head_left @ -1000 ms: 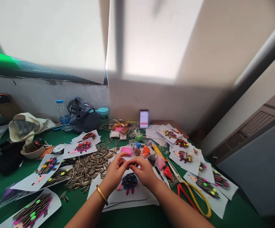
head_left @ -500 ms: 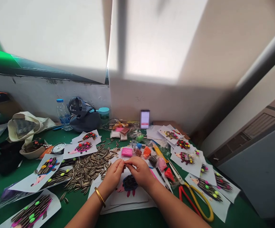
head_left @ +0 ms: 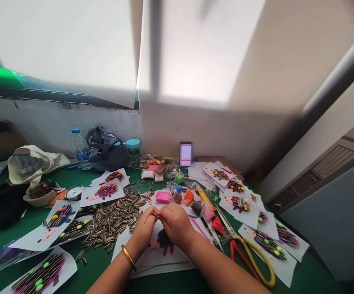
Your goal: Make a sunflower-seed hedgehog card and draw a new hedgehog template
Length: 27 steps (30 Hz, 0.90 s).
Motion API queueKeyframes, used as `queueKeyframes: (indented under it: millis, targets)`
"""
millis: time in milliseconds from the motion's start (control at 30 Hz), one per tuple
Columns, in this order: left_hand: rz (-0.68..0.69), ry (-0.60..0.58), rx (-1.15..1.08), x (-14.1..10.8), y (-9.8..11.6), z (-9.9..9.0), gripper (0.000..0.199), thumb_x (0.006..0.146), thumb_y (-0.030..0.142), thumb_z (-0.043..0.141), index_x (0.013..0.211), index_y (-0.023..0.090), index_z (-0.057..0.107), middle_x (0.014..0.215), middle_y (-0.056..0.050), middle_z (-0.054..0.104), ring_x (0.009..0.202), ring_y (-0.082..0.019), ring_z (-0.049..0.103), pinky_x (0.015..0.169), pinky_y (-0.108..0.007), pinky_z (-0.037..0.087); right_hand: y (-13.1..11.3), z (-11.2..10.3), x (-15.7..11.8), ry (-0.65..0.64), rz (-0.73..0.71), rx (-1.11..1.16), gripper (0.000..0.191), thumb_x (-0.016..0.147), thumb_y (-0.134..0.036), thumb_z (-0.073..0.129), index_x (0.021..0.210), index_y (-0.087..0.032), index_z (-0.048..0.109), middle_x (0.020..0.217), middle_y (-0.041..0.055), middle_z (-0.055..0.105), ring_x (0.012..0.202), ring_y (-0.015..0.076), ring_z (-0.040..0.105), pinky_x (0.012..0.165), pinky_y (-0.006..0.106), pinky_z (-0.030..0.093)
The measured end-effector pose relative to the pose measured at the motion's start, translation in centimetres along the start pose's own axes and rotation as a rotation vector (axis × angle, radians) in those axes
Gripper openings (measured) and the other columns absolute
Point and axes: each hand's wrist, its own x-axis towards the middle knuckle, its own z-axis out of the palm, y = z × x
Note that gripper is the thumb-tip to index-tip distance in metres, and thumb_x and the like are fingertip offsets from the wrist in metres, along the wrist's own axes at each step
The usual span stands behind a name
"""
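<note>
My left hand [head_left: 144, 230], with a gold bangle at the wrist, is closed in a pinch, its fingertips meeting those of my right hand [head_left: 177, 225]. Something small and dark shows between the fingertips; I cannot make out what it is. Both hands hover over a white sheet [head_left: 152, 258] bearing a hedgehog shape with a pink snout, dark blue body and dark pink feet, partly covered by my right hand. A heap of striped sunflower seeds [head_left: 109, 218] lies left of my hands. Packets of coloured clay, among them a pink one [head_left: 163, 197], sit just beyond.
Scissors with red and yellow handles [head_left: 240, 241] lie right of my hands, near a black pen [head_left: 209, 230]. Finished hedgehog cards [head_left: 241, 204] spread on both sides. A phone [head_left: 186, 154] stands at the wall; a bottle [head_left: 81, 151] and a dark bag [head_left: 108, 153] are left.
My hands have drawn slightly closer together and turned, with my right hand covering more of the fingertips. The view has shifted a little.
</note>
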Motion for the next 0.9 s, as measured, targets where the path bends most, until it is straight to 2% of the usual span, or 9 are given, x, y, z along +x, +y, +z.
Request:
queueKeyframes:
  millis: [467,733,900]
  targets:
    - [-0.008,-0.047,0.013,0.3,-0.4,-0.3,0.012,0.074,0.029,0.038,0.067,0.022,0.045,0.063,0.003,0.040,0.062,-0.016,0.037,0.059,-0.028,0.033,0.1,0.0,-0.1,0.003,-0.033,-0.038,0.019,0.097,-0.023,0.048,0.088,-0.020,0.065,0.076,0.0040,0.065,0.073,0.0181,0.056,0.066,0.029,0.037]
    - [-0.005,-0.004,0.001,0.3,0.0,-0.2,0.010,0.072,0.026,0.038,0.064,0.022,0.043,0.063,0.002,0.041,0.062,-0.016,0.038,0.059,-0.028,0.035,-0.2,0.7,0.0,-0.031,-0.028,-0.127,0.018,0.095,-0.019,0.048,0.084,-0.019,0.062,0.075,0.0043,0.062,0.074,0.0183,0.054,0.068,0.029,0.035]
    - [0.020,0.065,-0.005,0.1,0.2,-0.2,0.010,0.071,0.026,0.037,0.063,0.023,0.041,0.061,0.003,0.040,0.061,-0.016,0.039,0.058,-0.028,0.036,-0.6,1.0,0.3,-0.038,-0.004,-0.129,0.018,0.092,-0.015,0.048,0.082,-0.019,0.062,0.076,0.0053,0.062,0.074,0.0194,0.054,0.067,0.031,0.037]
